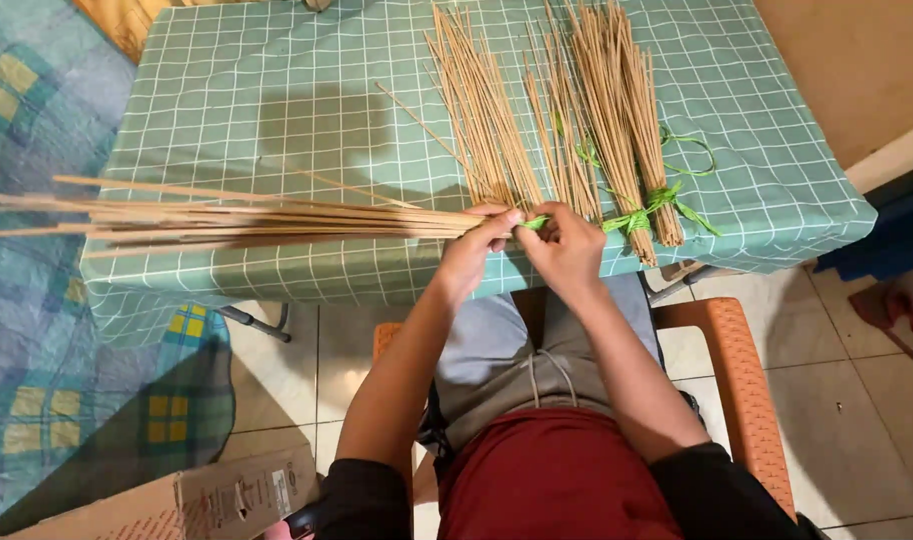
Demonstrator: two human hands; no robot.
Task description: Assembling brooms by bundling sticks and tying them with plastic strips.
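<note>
over checked tablecloth [277, 90], both hands [522, 245] pinch stick bundle [277, 218], green tie [535, 222].

Bare tablecloth [277, 110] lies open left; tied stick bundles [627, 130] seemingly crowd the right.

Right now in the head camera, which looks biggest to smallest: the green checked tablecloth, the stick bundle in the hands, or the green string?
1. Green checked tablecloth, biggest by far.
2. Stick bundle, held by the left hand.
3. Green string, a short bit by the right hand, smallest.
</note>
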